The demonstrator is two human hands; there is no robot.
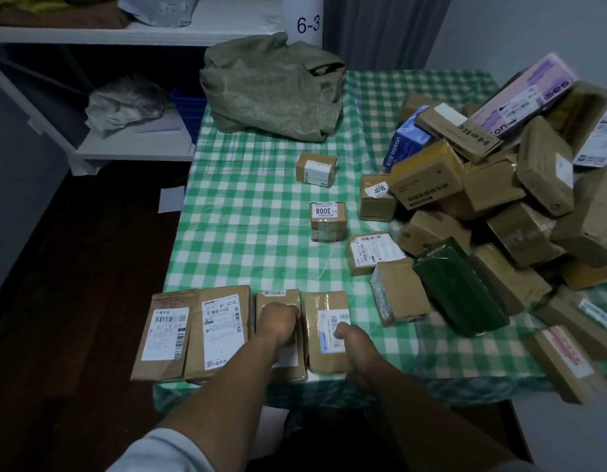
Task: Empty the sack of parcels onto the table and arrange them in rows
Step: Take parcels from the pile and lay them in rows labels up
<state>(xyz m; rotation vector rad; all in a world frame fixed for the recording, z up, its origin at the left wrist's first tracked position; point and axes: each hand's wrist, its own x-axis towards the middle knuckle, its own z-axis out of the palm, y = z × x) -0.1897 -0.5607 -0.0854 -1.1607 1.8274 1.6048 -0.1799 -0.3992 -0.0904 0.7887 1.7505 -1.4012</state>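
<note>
The left hand (pixel 281 323) lay knuckles-up, fingers curled, on a narrow brown cardboard parcel (pixel 278 298); whether it gripped, I cannot tell. The right hand (pixel 350 340) gripped the taped brown cardboard box (pixel 325 301) just beside it. Both stood in a near-edge row with two flat brown labelled parcels (pixel 166 335) on the green-checked table (pixel 247 233). A heap of cardboard parcels (pixel 499 199) lay to the right, and the crumpled olive woven sack (pixel 271 90) at the far end.
</note>
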